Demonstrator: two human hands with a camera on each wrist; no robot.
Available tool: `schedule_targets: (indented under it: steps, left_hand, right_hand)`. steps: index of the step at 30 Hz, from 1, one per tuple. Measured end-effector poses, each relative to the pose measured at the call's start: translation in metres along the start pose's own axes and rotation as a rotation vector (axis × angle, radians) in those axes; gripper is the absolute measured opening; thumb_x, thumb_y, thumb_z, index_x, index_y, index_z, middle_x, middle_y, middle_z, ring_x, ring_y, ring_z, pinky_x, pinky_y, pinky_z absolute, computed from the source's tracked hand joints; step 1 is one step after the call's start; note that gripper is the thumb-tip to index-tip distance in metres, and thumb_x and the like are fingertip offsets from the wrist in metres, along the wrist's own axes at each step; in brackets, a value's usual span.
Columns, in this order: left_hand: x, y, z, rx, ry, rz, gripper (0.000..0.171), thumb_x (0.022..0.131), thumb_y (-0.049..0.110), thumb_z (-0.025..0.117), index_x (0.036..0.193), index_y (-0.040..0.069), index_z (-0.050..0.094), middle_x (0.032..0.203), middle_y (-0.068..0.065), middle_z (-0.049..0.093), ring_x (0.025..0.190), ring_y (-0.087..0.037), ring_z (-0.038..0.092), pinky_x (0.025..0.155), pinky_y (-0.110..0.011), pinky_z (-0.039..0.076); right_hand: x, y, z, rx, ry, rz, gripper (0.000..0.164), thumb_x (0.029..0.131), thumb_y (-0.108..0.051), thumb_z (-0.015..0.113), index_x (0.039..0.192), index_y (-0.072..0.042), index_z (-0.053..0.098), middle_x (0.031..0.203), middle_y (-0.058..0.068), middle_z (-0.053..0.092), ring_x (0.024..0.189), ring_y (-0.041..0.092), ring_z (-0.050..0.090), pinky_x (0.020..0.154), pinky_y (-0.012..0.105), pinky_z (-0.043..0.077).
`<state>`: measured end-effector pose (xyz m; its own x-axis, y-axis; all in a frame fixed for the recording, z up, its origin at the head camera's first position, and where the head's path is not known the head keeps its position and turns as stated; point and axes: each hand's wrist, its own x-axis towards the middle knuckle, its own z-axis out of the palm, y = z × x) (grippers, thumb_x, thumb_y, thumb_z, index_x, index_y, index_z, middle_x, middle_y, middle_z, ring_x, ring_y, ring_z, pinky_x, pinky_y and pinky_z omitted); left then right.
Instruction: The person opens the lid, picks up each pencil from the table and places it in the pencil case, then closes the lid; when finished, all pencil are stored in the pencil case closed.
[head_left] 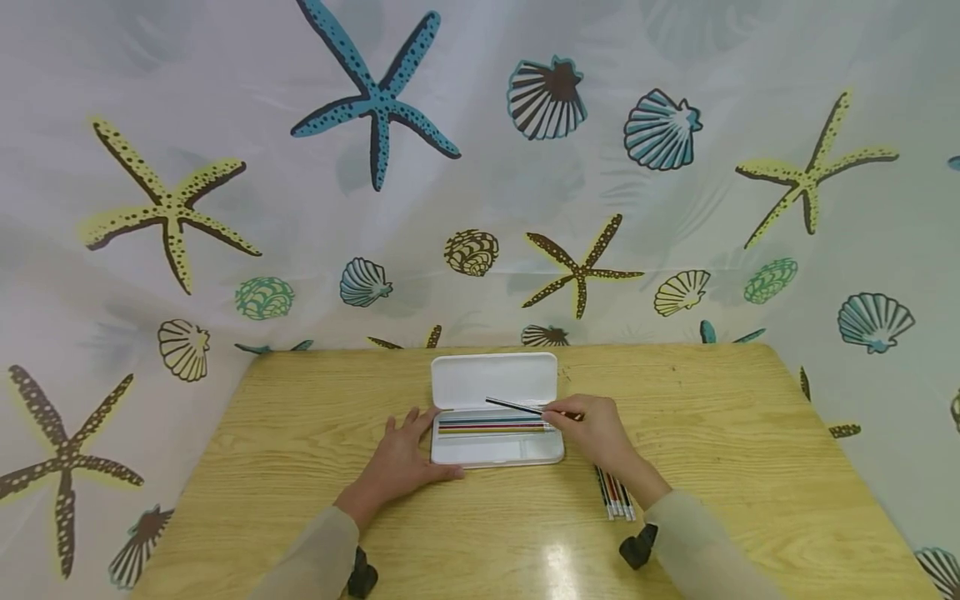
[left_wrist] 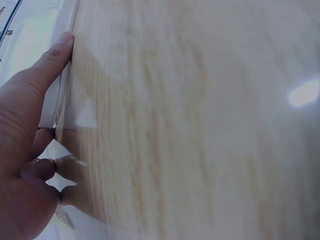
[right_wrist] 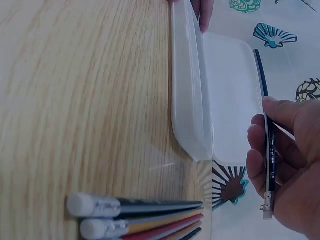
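A white pencil case (head_left: 495, 451) lies on the table with its lid (head_left: 495, 380) raised at the back. Several colored pencils (head_left: 487, 427) lie side by side inside it. My left hand (head_left: 401, 454) holds the case's left end, thumb (left_wrist: 59, 50) along the front edge and fingers toward the rear corner. Over the right part of the case, my right hand (head_left: 596, 425) pinches a dark pencil (right_wrist: 270, 145) between thumb and fingers. That pencil points left, and its white eraser end lies near the palm in the right wrist view.
Several more pencils (head_left: 617, 498) with white erasers lie on the wooden table (head_left: 712, 433), under and in front of the right wrist. Behind the table hangs a pale cloth (head_left: 480, 183) printed with starfish and shells.
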<state>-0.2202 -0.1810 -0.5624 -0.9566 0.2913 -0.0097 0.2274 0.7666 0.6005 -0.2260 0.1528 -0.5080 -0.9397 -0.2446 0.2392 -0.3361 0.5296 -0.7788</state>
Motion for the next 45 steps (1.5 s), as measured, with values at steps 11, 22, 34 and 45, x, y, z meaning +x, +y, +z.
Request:
schedule_targets:
  steps: [11, 22, 34, 45]
  left_hand:
    - [0.001, 0.001, 0.001, 0.013, -0.007, -0.020, 0.117, 0.074, 0.066, 0.088, 0.165, 0.014, 0.037, 0.166, -0.017, 0.044, 0.160, -0.045, 0.027, 0.129, -0.071, 0.008]
    - [0.002, 0.003, 0.002, 0.011, -0.002, -0.029, 0.116, 0.075, 0.067, 0.087, 0.165, 0.014, 0.038, 0.165, -0.019, 0.044, 0.159, -0.045, 0.028, 0.129, -0.071, 0.009]
    - [0.001, 0.001, 0.001, 0.018, -0.005, -0.014, 0.113, 0.076, 0.067, 0.087, 0.164, 0.015, 0.040, 0.165, -0.017, 0.045, 0.159, -0.045, 0.029, 0.128, -0.072, 0.010]
    - [0.002, -0.002, 0.002, 0.023, 0.000, -0.009, 0.109, 0.075, 0.068, 0.086, 0.163, 0.019, 0.042, 0.165, -0.015, 0.046, 0.158, -0.046, 0.030, 0.128, -0.072, 0.011]
  right_hand:
    - [0.019, -0.012, 0.030, -0.143, -0.107, -0.099, 0.015, 0.098, -0.018, 0.076, 0.105, -0.007, 0.085, 0.100, 0.007, 0.082, 0.089, 0.020, 0.077, 0.075, 0.027, 0.061]
    - [0.029, -0.016, 0.051, -0.163, -0.180, -0.082, 0.015, 0.099, -0.016, 0.074, 0.105, -0.006, 0.084, 0.101, 0.006, 0.082, 0.095, 0.022, 0.076, 0.082, 0.036, 0.062]
    - [0.035, -0.011, 0.071, -0.217, -0.215, -0.104, 0.015, 0.098, -0.016, 0.076, 0.106, -0.007, 0.085, 0.101, 0.008, 0.082, 0.097, 0.024, 0.076, 0.089, 0.043, 0.062]
    - [0.035, -0.013, 0.075, -0.231, -0.210, -0.148, 0.012, 0.097, -0.012, 0.077, 0.102, -0.006, 0.085, 0.098, 0.009, 0.082, 0.093, 0.024, 0.077, 0.087, 0.042, 0.062]
